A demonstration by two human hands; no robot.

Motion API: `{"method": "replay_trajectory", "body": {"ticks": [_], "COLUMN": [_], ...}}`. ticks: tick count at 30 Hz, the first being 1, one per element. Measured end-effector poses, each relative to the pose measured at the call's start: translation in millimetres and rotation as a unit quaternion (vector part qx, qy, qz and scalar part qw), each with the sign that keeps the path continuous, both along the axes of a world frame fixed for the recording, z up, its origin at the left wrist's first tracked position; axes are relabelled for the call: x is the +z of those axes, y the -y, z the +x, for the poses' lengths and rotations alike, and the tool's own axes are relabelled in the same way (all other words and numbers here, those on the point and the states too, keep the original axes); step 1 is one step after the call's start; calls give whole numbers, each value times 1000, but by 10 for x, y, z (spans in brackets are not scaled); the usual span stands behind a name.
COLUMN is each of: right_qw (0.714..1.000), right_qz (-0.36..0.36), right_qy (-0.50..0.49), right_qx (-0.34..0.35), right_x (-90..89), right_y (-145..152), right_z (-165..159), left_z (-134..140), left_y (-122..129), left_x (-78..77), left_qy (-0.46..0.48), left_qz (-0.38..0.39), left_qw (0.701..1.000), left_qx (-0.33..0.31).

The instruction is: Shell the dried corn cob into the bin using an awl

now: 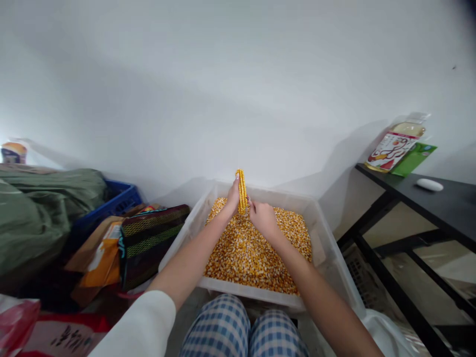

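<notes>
An ear of corn (242, 191) stands nearly upright above the bin, its yellow kernels in rows. My left hand (233, 195) is closed around its left side, thumb toward the top. At the ear's lower right side is my right hand (262, 216), with its fingers curled in. Something small and dark shows at those fingertips, too small to make out. Beneath both hands, loose corn kernels (245, 258) fill much of a whitish plastic bin (330, 248). The bin stands in front of my knees, against the wall.
To the left are a blue crate (124, 201) with green cloth (74, 198) over it, a dark mesh bag (154, 243) and an orange package (104, 258). On the right, a black table (446, 203) holds a bottle (396, 146), a green packet (412, 158) and a white oval object (429, 185).
</notes>
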State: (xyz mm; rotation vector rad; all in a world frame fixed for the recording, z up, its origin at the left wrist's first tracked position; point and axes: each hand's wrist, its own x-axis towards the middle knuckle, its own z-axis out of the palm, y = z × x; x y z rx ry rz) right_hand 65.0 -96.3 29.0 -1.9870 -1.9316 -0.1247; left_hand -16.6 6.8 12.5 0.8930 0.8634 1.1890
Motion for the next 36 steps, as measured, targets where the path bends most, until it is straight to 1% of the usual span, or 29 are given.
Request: {"method": "replay_trajectory", "body": {"ticks": [5, 13, 20, 26, 30, 36], "right_qw": [1000, 1000, 1000, 1000, 1000, 1000], "right_qz": [16, 1, 6, -3, 5, 3], "right_qy": [2, 0, 1, 6, 9, 3], "right_qx": [12, -6, 11, -10, -2, 13], "right_x": [-14, -1, 5, 3, -6, 2], "right_y": [-3, 1, 25, 7, 0, 13], "right_z": [4, 4, -11, 2, 8, -8], "left_z": [-7, 2, 0, -2, -6, -2], "left_y": [3, 7, -7, 0, -3, 1], "left_x": [-7, 20, -14, -9, -7, -16], "left_qy": [-4, -11, -7, 0, 0, -11], "left_qz": [6, -3, 4, 9, -1, 14], "left_qw": [1000, 1000, 1000, 1000, 1000, 1000], "left_qx": [-2, 3, -9, -8, -10, -1]}}
